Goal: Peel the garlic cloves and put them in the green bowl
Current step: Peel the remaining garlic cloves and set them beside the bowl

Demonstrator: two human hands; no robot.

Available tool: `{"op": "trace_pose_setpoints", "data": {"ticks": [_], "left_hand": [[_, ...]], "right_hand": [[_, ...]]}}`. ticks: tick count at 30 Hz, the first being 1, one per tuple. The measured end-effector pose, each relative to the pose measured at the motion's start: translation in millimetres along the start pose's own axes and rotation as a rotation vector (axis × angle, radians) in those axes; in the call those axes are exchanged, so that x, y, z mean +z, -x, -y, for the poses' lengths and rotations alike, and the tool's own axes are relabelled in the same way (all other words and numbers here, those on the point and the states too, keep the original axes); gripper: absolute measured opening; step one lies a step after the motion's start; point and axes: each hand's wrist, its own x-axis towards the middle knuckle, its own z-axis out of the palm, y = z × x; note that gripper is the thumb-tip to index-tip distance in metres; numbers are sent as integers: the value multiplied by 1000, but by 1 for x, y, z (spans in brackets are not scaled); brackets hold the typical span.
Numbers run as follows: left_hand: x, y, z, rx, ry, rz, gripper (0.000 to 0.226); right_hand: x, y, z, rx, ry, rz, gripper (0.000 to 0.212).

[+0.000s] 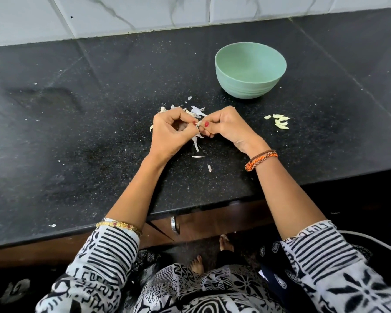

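Both my hands pinch one garlic clove between them, left hand and right hand, just in front of the green bowl. Peeled cloves lie on the desk beside the bowl, skins nearer my fingers.

A small garlic clove was between the fingertips, half hidden, with pale skin hanging from it; a few peeled cloves lay together on the counter; the green bowl stood upright behind them.
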Motion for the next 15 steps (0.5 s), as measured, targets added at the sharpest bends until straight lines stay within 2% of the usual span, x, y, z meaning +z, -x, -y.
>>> {"op": "trace_pose_setpoints", "data": {"ticks": [5, 9, 12, 15], "left_hand": [[-6, -7, 3, -62, 24, -136, 12], [-5, -6, 4, -20, -49, -37, 20], [-6, -7, 7, 8, -33, 7, 9], [-10, -8, 9, 4, -22, -1, 12]], "right_hand": [[0, 5, 2, -1, -88, -5, 29], [11, 3, -1, -13, -100, -99, 20], [14, 2, -2, -28, -91, -149, 18], [12, 2, -3, -23, -92, -183, 18]]}}
